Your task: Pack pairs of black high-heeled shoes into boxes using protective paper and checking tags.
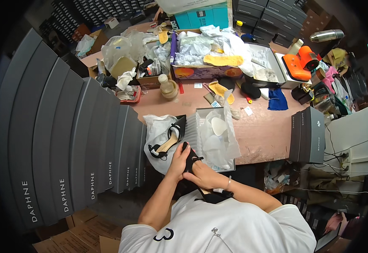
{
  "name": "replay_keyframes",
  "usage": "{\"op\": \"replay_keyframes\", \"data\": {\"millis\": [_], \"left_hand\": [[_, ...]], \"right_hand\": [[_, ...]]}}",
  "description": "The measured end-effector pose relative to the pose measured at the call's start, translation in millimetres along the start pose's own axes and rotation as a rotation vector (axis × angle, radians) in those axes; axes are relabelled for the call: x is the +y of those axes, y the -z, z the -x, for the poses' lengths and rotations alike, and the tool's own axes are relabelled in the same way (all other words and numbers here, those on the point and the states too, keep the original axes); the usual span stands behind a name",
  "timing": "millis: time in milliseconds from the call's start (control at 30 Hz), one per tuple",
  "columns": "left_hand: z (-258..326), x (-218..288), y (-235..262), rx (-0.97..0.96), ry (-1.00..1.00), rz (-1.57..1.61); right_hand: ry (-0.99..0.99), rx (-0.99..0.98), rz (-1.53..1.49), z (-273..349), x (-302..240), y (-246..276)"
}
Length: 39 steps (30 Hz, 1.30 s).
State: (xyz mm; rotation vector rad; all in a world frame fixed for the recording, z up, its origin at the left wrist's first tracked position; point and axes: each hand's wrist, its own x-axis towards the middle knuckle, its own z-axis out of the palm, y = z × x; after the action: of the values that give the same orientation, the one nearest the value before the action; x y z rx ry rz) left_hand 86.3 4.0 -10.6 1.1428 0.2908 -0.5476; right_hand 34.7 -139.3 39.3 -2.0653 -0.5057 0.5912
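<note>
A black strappy shoe (189,157) is between my two hands, just in front of my body, its toe pointing away from me. My left hand (176,163) wraps round its left side near the toe, thumb uppermost. My right hand (206,176) grips it from the right, the fingers partly hidden at a strap with a small bow. Black parts nearer my shirt lie partly under my right wrist. Beyond my left hand, a matching black heeled sandal (170,139) with a beige insole rests on white tissue paper (153,125). An open shoe box (233,165) lined with tissue stands to the right.
Tall stacks of dark grey shoe boxes (57,139) rise at my left; more boxes (308,135) stand at the table's right edge. Along the back are a carton of crumpled paper (207,72), a glue bottle (168,89), a blue cloth (278,99) and an orange device (297,67).
</note>
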Motion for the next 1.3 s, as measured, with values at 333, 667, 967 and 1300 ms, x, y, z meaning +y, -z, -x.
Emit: {"op": "replay_keyframes", "data": {"millis": [333,667,967,1300], "left_hand": [[-4,12,-2,0.039,0.111,0.185],[-1,6,18,-0.109,0.13,0.134],[56,2,-43,-0.188,0.388,0.639],[17,-2,-52,-0.121,0.298,0.595]], "right_hand": [[0.101,0.254,0.046,-38,29,-30],[-0.199,0.028,-0.872,18,23,5],[-0.337,1.055,-0.023,51,187,99],[-0.03,0.566,0.823,-22,158,109]]}}
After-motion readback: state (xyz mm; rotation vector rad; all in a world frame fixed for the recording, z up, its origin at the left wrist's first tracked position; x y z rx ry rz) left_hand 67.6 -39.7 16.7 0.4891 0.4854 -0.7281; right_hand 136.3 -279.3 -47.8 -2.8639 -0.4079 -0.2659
